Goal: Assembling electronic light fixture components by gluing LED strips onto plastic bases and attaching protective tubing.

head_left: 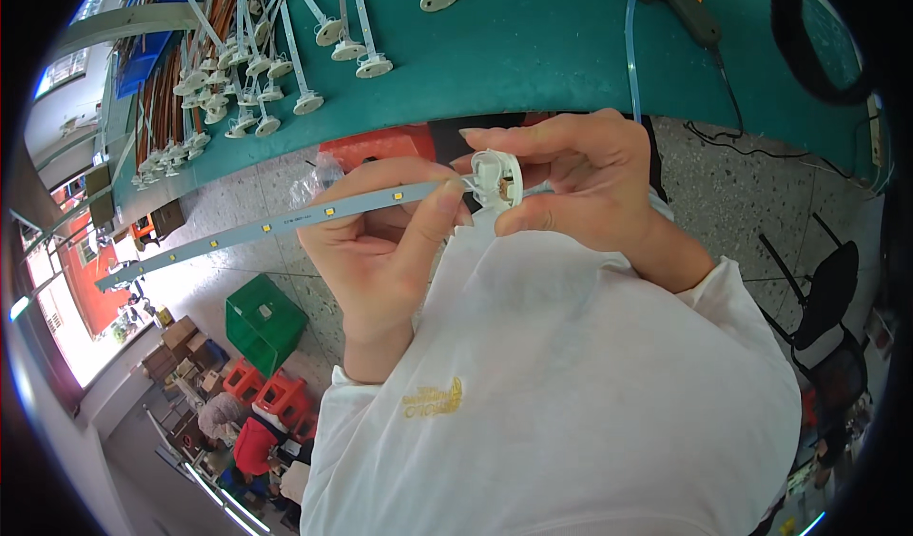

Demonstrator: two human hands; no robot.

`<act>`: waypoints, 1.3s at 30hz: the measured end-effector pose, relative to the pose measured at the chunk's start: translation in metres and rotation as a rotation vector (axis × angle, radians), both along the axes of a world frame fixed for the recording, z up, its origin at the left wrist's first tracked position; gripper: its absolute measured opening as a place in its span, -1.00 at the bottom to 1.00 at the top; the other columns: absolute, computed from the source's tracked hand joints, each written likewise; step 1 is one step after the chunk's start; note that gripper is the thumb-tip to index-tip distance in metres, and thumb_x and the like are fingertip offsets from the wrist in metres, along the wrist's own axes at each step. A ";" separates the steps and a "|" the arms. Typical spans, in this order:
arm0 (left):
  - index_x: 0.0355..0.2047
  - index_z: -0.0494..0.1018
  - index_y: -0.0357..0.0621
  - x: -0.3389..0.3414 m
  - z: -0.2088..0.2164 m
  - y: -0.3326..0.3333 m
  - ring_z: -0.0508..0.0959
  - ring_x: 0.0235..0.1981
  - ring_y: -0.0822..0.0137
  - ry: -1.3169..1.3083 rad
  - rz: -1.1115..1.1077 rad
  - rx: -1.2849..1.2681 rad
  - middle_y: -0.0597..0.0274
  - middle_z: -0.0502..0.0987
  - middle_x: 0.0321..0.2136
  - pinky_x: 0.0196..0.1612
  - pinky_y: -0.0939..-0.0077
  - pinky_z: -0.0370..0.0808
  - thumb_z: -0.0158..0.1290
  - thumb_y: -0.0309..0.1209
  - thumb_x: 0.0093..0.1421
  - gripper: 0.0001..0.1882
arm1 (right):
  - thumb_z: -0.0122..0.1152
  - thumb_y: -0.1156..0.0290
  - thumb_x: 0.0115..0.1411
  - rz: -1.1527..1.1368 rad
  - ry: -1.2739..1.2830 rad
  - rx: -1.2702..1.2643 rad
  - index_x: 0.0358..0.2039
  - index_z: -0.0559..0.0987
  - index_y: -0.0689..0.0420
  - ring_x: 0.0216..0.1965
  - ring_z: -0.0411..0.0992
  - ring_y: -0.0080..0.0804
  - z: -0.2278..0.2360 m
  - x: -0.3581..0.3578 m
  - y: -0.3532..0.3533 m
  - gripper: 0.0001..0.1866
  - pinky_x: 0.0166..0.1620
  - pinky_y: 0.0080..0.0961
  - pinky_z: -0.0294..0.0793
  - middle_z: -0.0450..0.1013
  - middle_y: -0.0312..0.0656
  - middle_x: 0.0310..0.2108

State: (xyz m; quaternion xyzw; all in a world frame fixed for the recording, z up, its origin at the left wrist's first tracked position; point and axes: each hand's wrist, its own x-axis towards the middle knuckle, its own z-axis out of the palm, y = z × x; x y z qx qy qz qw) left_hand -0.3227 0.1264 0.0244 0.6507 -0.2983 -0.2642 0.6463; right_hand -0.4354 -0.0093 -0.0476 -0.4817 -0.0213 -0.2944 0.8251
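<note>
Between thumb and fingers, my left hand [380,241] pinches one end of a long LED strip [266,227] dotted with small yellow chips. The strip slants out to the left, its far end free in the air. A round white plastic end cap [496,178] sits in the grip of my right hand [594,179], its open side showing some inner parts. Strip end and cap meet close together between my hands; my fingers partly hide how they join. Both hands are held in front of my white shirt, just short of the table edge.
On the green table [533,51], many similar strips with white caps [238,70] are heaped at the left. A glue gun [680,3] lies at the far right with its cord trailing. A green bin [266,322] and red stools [283,398] stand on the floor; a black chair [827,298] is at right.
</note>
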 end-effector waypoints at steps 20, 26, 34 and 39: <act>-0.29 0.50 -0.42 0.009 -0.018 0.000 0.60 -0.44 0.48 0.057 0.034 -0.055 0.14 0.60 -0.42 -0.40 0.70 0.53 0.17 -0.70 0.13 -0.87 | 0.43 0.71 -0.05 -0.137 0.048 -0.236 0.04 0.47 0.40 -0.01 0.52 -0.03 -0.007 0.011 0.005 -0.43 -0.02 -0.26 0.63 0.48 0.16 -0.01; -0.28 0.53 -0.39 0.032 -0.039 0.001 0.60 -0.42 0.50 0.080 0.087 0.116 0.22 0.60 -0.41 -0.38 0.72 0.51 0.17 -0.66 0.16 -0.89 | 0.45 0.68 -0.05 -0.155 0.247 -0.515 -0.08 0.53 0.33 0.01 0.51 -0.16 -0.015 0.031 -0.007 -0.53 -0.01 -0.36 0.60 0.48 0.14 0.00; -0.29 0.58 -0.28 0.113 -0.078 0.006 0.60 -0.32 0.26 -0.693 0.525 0.187 0.11 0.62 -0.35 -0.21 0.43 0.51 0.28 -0.52 0.04 -0.80 | 0.52 0.67 -0.14 -0.588 0.291 -0.686 -0.12 0.57 0.33 -0.22 0.55 -0.40 -0.019 0.041 -0.033 -0.50 -0.25 -0.55 0.60 0.55 0.03 -0.15; -0.12 0.52 -0.28 0.188 -0.114 0.032 0.48 -0.04 0.01 -1.073 0.965 0.320 0.00 0.57 -0.15 0.03 0.19 0.38 0.20 -0.39 0.14 -0.68 | 0.60 0.54 -0.21 -0.815 0.326 -1.066 -0.23 0.60 0.25 -0.41 0.54 -0.45 -0.008 0.047 -0.034 -0.53 -0.46 -0.65 0.51 0.60 -0.09 -0.30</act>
